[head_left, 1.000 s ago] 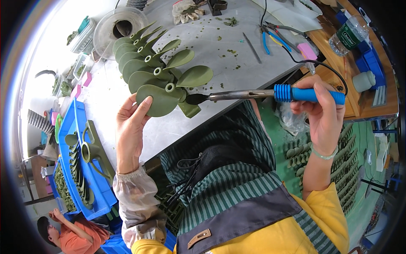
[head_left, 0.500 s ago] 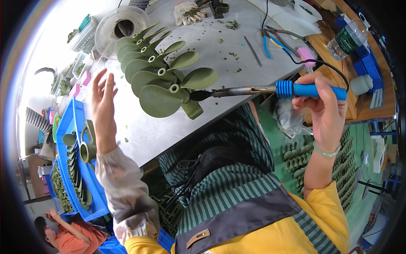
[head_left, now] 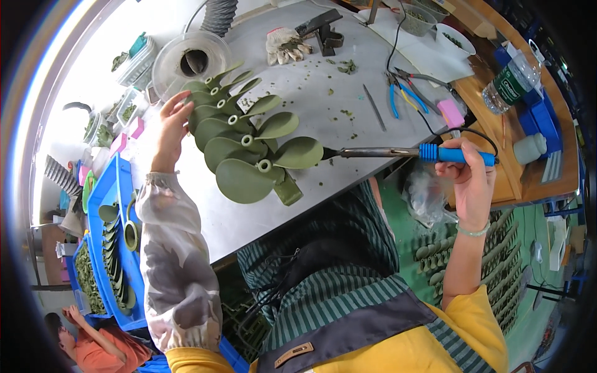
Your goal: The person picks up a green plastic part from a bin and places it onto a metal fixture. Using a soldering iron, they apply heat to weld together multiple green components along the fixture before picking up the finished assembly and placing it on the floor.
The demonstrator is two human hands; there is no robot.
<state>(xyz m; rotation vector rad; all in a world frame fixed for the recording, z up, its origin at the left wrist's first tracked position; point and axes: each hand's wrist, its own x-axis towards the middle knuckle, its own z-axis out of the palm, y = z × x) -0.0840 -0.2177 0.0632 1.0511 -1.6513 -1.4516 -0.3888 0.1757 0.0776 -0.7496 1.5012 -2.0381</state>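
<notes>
A grey worktable point(head_left: 298, 205) carries a row of matte green plastic propellers point(head_left: 245, 146). The soldering iron point(head_left: 407, 152) lies horizontal, its metal tip pointing at the nearest blade. The right hand point(head_left: 469, 180) clasps its blue handle. The left hand point(head_left: 169, 124), fingers spread, touches the row's far end.
</notes>
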